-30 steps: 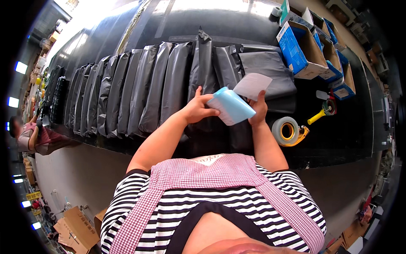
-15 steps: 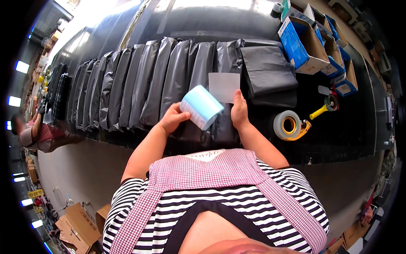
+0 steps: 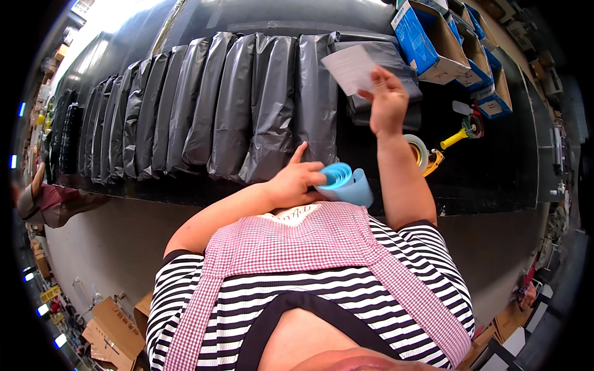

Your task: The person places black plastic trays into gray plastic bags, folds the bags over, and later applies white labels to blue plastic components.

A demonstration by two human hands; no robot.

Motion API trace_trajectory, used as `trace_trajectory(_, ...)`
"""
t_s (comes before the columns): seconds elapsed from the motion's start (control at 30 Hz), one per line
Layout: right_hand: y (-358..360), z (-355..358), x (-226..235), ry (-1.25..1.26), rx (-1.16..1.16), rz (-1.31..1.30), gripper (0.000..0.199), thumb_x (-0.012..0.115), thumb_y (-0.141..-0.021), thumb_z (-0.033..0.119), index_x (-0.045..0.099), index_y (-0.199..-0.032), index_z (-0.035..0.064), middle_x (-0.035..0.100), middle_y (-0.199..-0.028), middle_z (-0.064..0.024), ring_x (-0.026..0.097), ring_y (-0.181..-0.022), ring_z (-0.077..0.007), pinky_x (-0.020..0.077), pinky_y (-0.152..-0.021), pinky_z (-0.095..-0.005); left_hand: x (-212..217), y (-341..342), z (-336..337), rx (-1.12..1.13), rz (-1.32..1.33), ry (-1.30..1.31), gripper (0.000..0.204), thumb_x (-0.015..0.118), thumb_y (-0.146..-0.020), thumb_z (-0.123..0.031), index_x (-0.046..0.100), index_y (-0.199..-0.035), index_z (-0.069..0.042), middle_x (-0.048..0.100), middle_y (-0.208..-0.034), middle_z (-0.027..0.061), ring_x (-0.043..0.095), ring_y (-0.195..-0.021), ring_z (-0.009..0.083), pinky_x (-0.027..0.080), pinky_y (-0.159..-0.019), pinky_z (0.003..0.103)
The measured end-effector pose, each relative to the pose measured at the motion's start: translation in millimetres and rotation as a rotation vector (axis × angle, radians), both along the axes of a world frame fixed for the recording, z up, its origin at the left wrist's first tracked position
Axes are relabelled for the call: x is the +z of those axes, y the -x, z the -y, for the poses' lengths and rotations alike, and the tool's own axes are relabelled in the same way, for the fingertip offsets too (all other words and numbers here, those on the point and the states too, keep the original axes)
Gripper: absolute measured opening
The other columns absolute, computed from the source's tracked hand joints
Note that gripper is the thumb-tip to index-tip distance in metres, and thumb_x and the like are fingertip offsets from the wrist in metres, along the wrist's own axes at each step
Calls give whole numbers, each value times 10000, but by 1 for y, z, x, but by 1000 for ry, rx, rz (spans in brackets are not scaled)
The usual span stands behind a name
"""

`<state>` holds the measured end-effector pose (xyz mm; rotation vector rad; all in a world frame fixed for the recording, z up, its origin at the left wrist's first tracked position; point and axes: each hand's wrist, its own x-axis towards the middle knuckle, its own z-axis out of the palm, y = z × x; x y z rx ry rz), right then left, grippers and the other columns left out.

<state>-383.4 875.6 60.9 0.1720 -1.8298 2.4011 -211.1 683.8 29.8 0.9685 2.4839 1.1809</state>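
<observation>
Close to my apron, my left hand (image 3: 292,184) is closed on the end of a light-blue label roll (image 3: 356,188). Its index finger points outward at the lower edge of a wrapped black bundle (image 3: 317,93). The roll's coiled layers show, with a loose end curling to the right. Raised over the right end of the row, my right hand (image 3: 390,102) pinches a pale rectangular label (image 3: 349,69) by its right edge. Behind the label lies a flat folded black plastic bag (image 3: 396,65), partly covered by hand and label.
Black bundles (image 3: 232,105) lie side by side across the black table (image 3: 489,179). To the right are a yellow-handled tape dispenser (image 3: 461,136) and a tape roll (image 3: 416,151), partly behind my forearm. Blue cartons (image 3: 427,46) stand back right. Another person (image 3: 55,201) is at the far left.
My left hand has drawn the blue roll down toward my apron and tipped it. My right hand has lifted the label up and to the right, away from the roll.
</observation>
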Motion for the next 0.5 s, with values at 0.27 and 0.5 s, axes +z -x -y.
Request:
trace_trajectory(0.27,-41,7,-42,-717,262,-879,401,772,-808,75,689,-1201,71,618,-1355,-112,517,-1341,-337,459,-1082,-421,-11,-3,-10,-6,-22,-29,236,798,-748,-137,602,-878,-117,619,-979,55,632,-1063,254,-9,-1193,669)
trace_trajectory(0.5,-29,1,-72,-743,362,-807,417,780,-792,73,693,-1200,84,613,-1367,-97,497,-1358,-331,442,-1102,-419,-5,0,-7,-14,20,13,209,785,-765,-123,614,-885,-123,592,-934,29,629,-1027,229,26,-1187,687)
